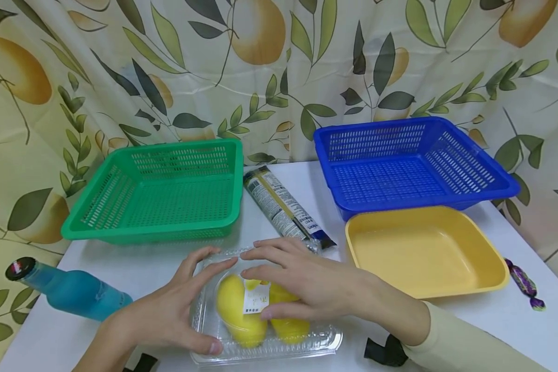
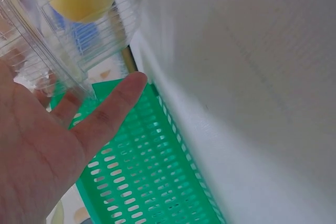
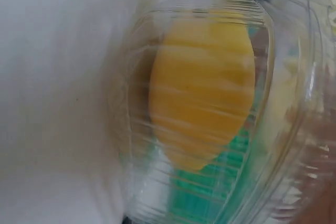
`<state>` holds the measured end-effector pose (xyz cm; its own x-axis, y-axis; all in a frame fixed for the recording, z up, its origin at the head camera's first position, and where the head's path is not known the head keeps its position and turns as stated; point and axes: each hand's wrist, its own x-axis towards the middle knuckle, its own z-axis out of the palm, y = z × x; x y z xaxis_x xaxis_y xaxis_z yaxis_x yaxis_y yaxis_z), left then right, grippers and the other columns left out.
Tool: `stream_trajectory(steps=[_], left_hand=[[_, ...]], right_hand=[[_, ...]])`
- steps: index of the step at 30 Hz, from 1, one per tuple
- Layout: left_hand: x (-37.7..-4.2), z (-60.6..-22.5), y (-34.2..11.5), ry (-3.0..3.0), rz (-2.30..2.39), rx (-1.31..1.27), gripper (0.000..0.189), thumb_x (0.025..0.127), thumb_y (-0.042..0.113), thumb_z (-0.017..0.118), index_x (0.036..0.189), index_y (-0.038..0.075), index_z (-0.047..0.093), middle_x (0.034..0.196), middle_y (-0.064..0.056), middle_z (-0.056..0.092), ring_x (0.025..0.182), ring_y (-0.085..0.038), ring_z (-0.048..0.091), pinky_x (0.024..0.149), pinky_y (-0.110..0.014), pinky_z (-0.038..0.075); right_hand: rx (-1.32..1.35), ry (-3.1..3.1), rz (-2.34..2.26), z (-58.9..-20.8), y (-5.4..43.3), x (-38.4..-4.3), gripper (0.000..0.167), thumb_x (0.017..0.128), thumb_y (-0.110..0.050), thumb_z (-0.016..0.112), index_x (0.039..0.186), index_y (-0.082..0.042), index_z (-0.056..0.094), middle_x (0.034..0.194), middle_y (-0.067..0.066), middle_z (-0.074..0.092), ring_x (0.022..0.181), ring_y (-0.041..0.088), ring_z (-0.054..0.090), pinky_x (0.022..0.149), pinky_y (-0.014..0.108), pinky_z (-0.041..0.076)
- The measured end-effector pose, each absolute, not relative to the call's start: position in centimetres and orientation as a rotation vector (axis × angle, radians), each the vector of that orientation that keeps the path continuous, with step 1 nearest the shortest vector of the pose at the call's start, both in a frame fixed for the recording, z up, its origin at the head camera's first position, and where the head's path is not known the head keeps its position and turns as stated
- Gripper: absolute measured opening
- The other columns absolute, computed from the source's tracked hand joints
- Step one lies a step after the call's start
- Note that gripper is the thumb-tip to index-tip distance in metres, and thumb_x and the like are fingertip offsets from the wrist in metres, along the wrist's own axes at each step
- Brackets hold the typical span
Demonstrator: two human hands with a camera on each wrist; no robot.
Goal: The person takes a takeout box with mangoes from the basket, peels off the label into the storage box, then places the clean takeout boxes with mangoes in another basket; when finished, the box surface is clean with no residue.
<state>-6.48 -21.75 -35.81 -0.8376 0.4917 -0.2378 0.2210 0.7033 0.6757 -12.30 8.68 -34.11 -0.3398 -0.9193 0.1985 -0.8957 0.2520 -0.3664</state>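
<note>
A clear plastic clamshell box (image 1: 316, 338) stands at the front of the table with smooth yellow fruits (image 1: 242, 307) inside and a white label (image 1: 257, 298) on top. My left hand (image 1: 176, 305) is spread along the box's left side, thumb toward the front and fingers toward the back. In the left wrist view one straight finger (image 2: 107, 111) points away beside the box wall. Over the lid lies my right hand (image 1: 302, 284), its fingers extended and spread, the thumb near the label. The right wrist view shows a yellow fruit (image 3: 202, 87) through the ribbed clear wall.
A green basket (image 1: 151, 236) stands back left, a blue basket (image 1: 428, 199) back right, with a yellow tray (image 1: 428, 289) before it. A printed packet (image 1: 283, 204) lies between. A blue bottle (image 1: 74, 292) lies left; a purple wrapped candy (image 1: 524, 283) lies right.
</note>
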Motion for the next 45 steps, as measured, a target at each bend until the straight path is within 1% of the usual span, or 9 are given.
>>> stream_trajectory(steps=[5,12,18,22,26,33,37,42,45], left_hand=[[-6.5,-35.8,-21.7,2.501,0.929,0.531,0.107,0.070,0.065,0.086,0.156,0.058,0.021,0.165,0.007,0.001,0.147,-0.040,0.023,0.100,-0.074,0.042],[-6.4,-36.1,-22.0,2.529,0.947,0.581,0.108,0.071,0.062,0.087,0.158,0.053,0.024,0.166,0.002,0.003,0.146,-0.041,0.024,0.098,-0.075,0.043],[-6.4,-36.6,-22.0,2.512,0.972,0.540,0.109,0.069,0.061,0.088,0.157,0.054,0.025,0.164,0.009,0.001,0.147,-0.038,0.023,0.101,-0.076,0.040],[-6.5,-36.8,-21.9,2.513,0.991,0.558,0.110,0.069,0.059,0.089,0.158,0.053,0.025,0.164,0.008,0.002,0.147,-0.036,0.023,0.101,-0.074,0.041],[-6.5,-36.9,-22.0,2.528,0.992,0.579,0.112,0.068,0.058,0.090,0.158,0.051,0.025,0.165,0.006,0.002,0.147,-0.035,0.022,0.101,-0.073,0.041],[-6.4,-37.0,-22.0,2.497,1.023,0.576,0.109,0.070,0.056,0.090,0.159,0.049,0.026,0.163,0.011,0.001,0.148,-0.035,0.020,0.102,-0.074,0.039],[-6.4,-36.8,-22.0,2.482,1.029,0.553,0.110,0.070,0.056,0.090,0.159,0.048,0.027,0.165,0.007,0.001,0.148,-0.035,0.019,0.103,-0.074,0.039],[-6.4,-36.6,-22.0,2.481,1.030,0.528,0.111,0.068,0.056,0.091,0.158,0.051,0.027,0.165,0.006,0.001,0.148,-0.035,0.020,0.103,-0.075,0.039],[-6.4,-36.6,-22.0,2.480,1.033,0.549,0.110,0.070,0.056,0.091,0.159,0.049,0.027,0.164,0.005,0.002,0.147,-0.038,0.020,0.101,-0.075,0.040]], right_hand=[[-1.786,2.422,-0.649,-34.2,8.2,-12.2,0.052,0.102,-0.054,0.056,0.145,-0.025,0.055,0.162,-0.007,0.039,0.152,0.021,0.028,0.122,0.050,0.029],[-1.783,2.383,-0.601,-34.2,7.3,-11.8,0.047,0.101,-0.053,0.058,0.141,-0.028,0.060,0.161,-0.006,0.039,0.154,0.021,0.022,0.123,0.052,0.024],[-1.777,2.350,-0.598,-34.3,7.0,-11.7,0.046,0.101,-0.053,0.059,0.139,-0.028,0.061,0.159,-0.007,0.042,0.155,0.021,0.021,0.124,0.052,0.022],[-1.787,2.348,-0.596,-34.4,6.9,-11.8,0.043,0.101,-0.052,0.059,0.136,-0.028,0.063,0.157,-0.007,0.044,0.155,0.022,0.022,0.124,0.052,0.021],[-1.820,2.357,-0.589,-34.4,6.6,-12.0,0.041,0.101,-0.053,0.058,0.133,-0.027,0.066,0.157,-0.007,0.045,0.154,0.022,0.024,0.124,0.051,0.022],[-1.827,2.359,-0.593,-34.5,6.4,-12.2,0.039,0.101,-0.053,0.058,0.128,-0.027,0.068,0.155,-0.007,0.048,0.154,0.021,0.025,0.124,0.051,0.023],[-1.857,2.383,-0.583,-34.5,6.5,-12.3,0.038,0.101,-0.052,0.059,0.126,-0.026,0.069,0.152,-0.006,0.051,0.153,0.022,0.028,0.123,0.051,0.025],[-1.952,2.400,-0.632,-34.6,6.7,-12.5,0.030,0.100,-0.046,0.064,0.119,-0.024,0.072,0.144,-0.002,0.058,0.148,0.024,0.036,0.122,0.048,0.029],[-1.974,2.394,-0.684,-34.7,7.0,-12.5,0.022,0.099,-0.040,0.068,0.115,-0.025,0.073,0.140,-0.002,0.060,0.146,0.023,0.039,0.121,0.045,0.030]])
